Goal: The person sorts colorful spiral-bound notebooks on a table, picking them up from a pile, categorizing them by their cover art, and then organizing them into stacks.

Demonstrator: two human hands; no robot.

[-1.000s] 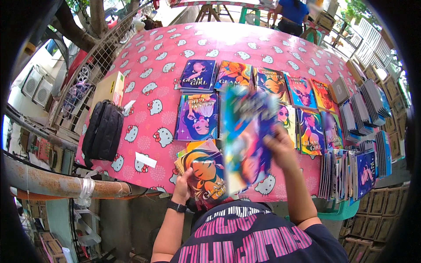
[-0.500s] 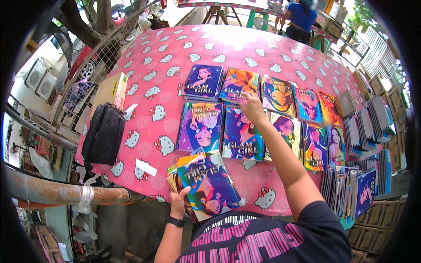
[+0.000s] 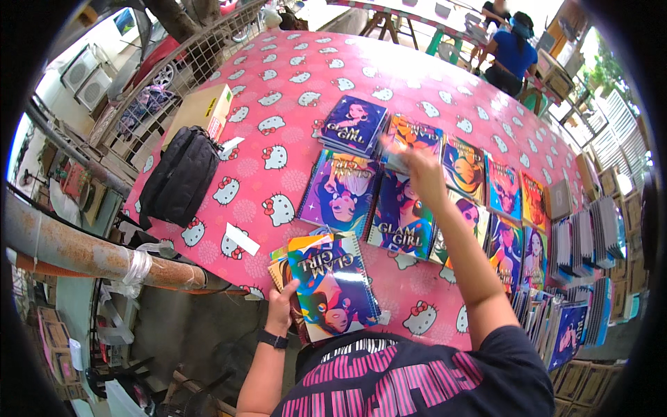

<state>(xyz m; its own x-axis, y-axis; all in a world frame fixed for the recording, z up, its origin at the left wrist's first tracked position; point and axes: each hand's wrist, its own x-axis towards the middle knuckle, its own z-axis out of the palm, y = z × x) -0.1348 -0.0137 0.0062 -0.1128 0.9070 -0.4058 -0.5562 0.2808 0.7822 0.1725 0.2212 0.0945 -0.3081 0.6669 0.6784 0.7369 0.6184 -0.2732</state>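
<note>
My left hand (image 3: 280, 306), a dark band on its wrist, is closed round the left edge of a fanned bunch of spiral notebooks (image 3: 332, 281) in front of my body. The top one has a blue cover with an illustrated figure, turned upside down to me. My right hand (image 3: 421, 169) reaches over the rows of notebooks, its fingers blurred at the left edge of an orange-covered notebook (image 3: 419, 131); whether it grips anything I cannot tell. Left of those fingers lies a stack of dark purple notebooks (image 3: 356, 125). Nearer are a lavender notebook (image 3: 340, 189) and a blue one (image 3: 397, 219).
More notebook piles, among them a red-orange one (image 3: 533, 199), continue rightward to upright bundles (image 3: 556, 323). On the left are a black bag (image 3: 180, 177), a cardboard box (image 3: 200, 111) and a white paper strip (image 3: 242, 239). A rusty pole (image 3: 90, 247) runs beside the pink table (image 3: 278, 181). People sit beyond.
The view has shifted, so the table appears swung to the right and tilted. My right hand has moved to the orange notebook's left edge. My left hand keeps its hold on the notebooks.
</note>
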